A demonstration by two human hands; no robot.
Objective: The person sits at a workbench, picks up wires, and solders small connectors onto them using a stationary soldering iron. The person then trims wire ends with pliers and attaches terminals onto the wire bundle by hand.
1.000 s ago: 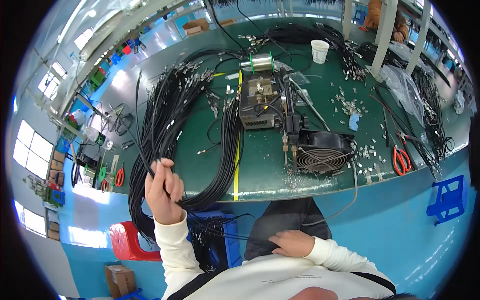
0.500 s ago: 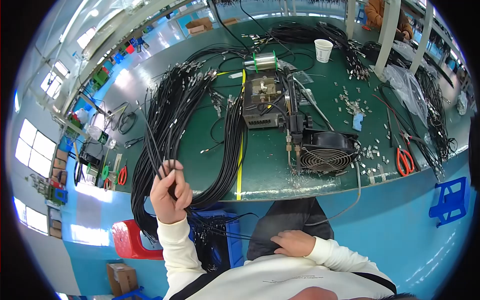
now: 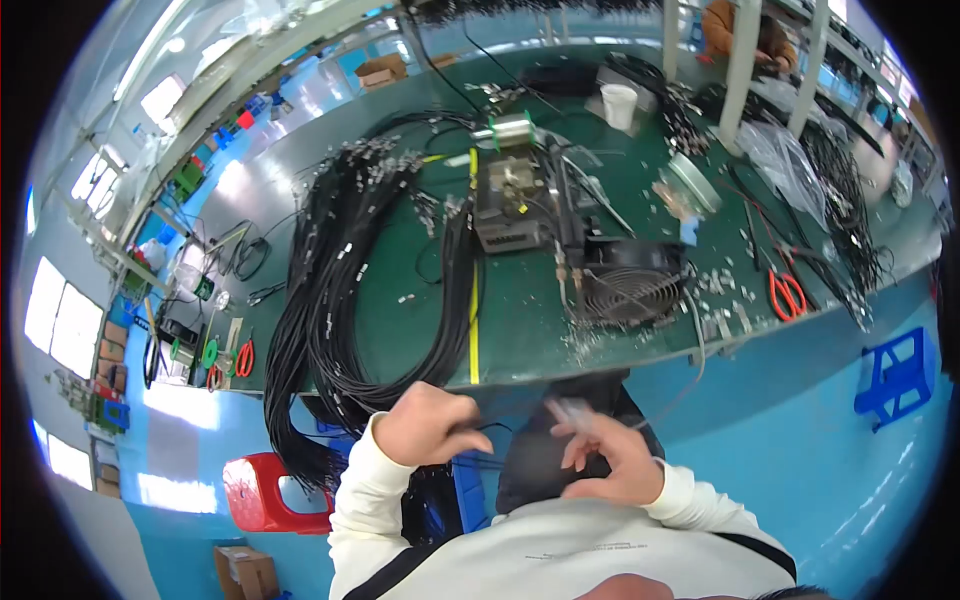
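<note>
the left hand, fingers curled, is just off the front edge of the green table; whether it grips the thin dark strand beside it cannot be told. the right hand, fingers and thumb wide apart, is blurred at the tips above the dark trousers. black cables droop over the table's edge, left of both hands.

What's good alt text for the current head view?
The person's left hand and right hand, partly blurred, are apart in front of a green workbench; whether they hold anything is unclear. Black cables drape over the bench edge at left; a fan sits right of centre, a red-handled tool farther right.
</note>
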